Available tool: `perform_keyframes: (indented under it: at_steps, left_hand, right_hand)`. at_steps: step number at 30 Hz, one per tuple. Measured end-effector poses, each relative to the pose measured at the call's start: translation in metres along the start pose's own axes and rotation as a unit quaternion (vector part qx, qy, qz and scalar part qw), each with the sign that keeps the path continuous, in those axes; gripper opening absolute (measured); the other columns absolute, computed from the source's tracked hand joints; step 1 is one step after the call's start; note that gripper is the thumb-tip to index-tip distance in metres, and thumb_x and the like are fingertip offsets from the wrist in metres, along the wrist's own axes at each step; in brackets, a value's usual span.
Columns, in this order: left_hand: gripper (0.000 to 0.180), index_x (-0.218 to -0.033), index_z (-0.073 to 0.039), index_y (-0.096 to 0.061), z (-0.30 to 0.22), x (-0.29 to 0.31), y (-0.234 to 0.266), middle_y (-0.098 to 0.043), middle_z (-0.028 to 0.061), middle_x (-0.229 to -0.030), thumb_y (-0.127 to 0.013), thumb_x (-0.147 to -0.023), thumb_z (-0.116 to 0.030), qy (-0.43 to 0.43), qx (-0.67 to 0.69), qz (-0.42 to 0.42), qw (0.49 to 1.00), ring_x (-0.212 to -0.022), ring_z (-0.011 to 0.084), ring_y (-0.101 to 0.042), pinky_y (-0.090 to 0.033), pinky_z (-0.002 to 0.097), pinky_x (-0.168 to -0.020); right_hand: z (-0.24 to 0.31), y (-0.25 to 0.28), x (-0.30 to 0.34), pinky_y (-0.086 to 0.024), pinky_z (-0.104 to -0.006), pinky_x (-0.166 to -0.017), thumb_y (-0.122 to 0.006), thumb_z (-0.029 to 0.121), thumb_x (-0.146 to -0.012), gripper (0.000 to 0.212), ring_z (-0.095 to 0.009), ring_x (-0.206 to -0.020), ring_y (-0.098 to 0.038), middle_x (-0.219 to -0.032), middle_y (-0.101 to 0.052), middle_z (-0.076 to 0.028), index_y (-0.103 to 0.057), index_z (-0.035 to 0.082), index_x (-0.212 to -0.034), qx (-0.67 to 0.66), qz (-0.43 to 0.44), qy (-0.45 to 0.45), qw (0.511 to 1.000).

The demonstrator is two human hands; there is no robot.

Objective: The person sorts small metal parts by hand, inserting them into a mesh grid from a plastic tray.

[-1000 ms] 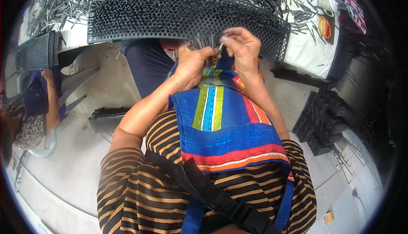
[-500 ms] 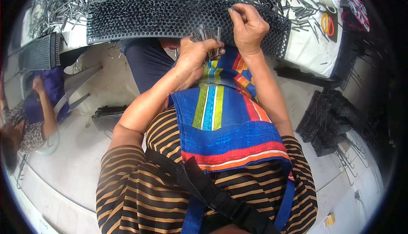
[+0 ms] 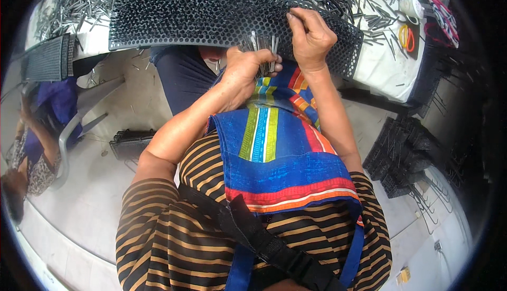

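A long black perforated rack (image 3: 174, 19) lies across the table's near edge, with many of its holes filled by dark thin rods; holes toward its right end and front rim stay bare. My left hand (image 3: 244, 69) is closed around a bundle of slim metallic rods (image 3: 259, 45), held upright at the rack's front edge. Over the right part of the rack, my right hand (image 3: 312, 37) has thumb and forefinger pinched together. Whatever is between those fingertips is too small to make out.
Loose rods (image 3: 79, 6) lie heaped along the table's far side. At right are a white cup (image 3: 411, 8) and orange-handled scissors (image 3: 406, 38). Black racks are stacked on the floor at right (image 3: 398, 156) and left (image 3: 132, 144). Another person (image 3: 39, 138) sits at left beside another rack (image 3: 47, 61).
My right hand has shifted very slightly right and down, still pinched. My left hand keeps its bundle of rods. The person at left has moved their arm.
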State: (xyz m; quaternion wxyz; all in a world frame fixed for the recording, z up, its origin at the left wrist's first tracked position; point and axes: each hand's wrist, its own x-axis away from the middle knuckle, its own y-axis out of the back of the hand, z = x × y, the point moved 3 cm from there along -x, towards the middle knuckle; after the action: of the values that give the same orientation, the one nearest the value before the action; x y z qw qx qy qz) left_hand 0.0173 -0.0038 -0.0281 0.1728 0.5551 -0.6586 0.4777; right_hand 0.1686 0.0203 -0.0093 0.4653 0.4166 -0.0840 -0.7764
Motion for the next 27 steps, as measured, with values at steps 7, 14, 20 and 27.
perform_keyframes:
  at_steps: [7, 14, 20, 27]
  left_hand:
    - [0.012, -0.083, 0.003, -0.064, -0.001, 0.0, -0.003, -0.067, 0.0131, -0.075, -0.066, -0.071, 0.005, -0.005, 0.018, 0.004, 1.0, -0.06, 0.0213, -0.066, -0.053, 0.0292, -0.051]
    - [0.012, -0.083, 0.004, -0.063, -0.001, -0.002, -0.005, -0.067, 0.0135, -0.075, -0.066, -0.071, 0.006, -0.004, 0.011, -0.002, 1.0, -0.06, 0.0215, -0.066, -0.052, 0.0293, -0.051]
    - [0.013, -0.084, 0.004, -0.064, 0.0, -0.002, -0.005, -0.068, 0.014, -0.075, -0.066, -0.071, 0.006, -0.004, 0.018, 0.009, 1.0, -0.061, 0.0217, -0.066, -0.052, 0.0298, -0.052]
    - [0.012, -0.086, 0.004, -0.066, -0.002, 0.001, -0.009, -0.068, 0.0134, -0.077, -0.066, -0.075, 0.004, -0.009, 0.012, 0.028, 0.999, -0.062, 0.0207, -0.067, -0.053, 0.029, -0.052]
  right_hand:
    - [0.002, -0.001, 0.002, -0.049, -0.0233, -0.056, -0.071, -0.004, -0.075, 0.01, -0.012, -0.061, -0.061, -0.075, -0.067, -0.008, -0.069, 0.0, -0.084, 0.001, -0.007, 0.037, 0.999]
    - [-0.004, -0.002, 0.005, -0.051, -0.0275, -0.06, -0.071, -0.004, -0.074, 0.014, -0.018, -0.066, -0.066, -0.076, -0.068, -0.009, -0.07, 0.001, -0.087, 0.004, 0.03, 0.0, 1.0]
    - [0.008, 0.003, 0.009, -0.052, -0.0283, -0.061, -0.069, 0.001, -0.077, 0.016, -0.018, -0.069, -0.067, -0.076, -0.067, -0.009, -0.07, 0.002, -0.093, 0.096, 0.086, 0.037, 0.991]
    - [0.004, 0.011, 0.036, -0.037, -0.0173, -0.047, -0.068, -0.001, -0.08, 0.01, -0.004, -0.052, -0.051, -0.071, -0.063, -0.001, -0.068, -0.002, -0.09, -0.339, 0.148, -0.405, 0.836]
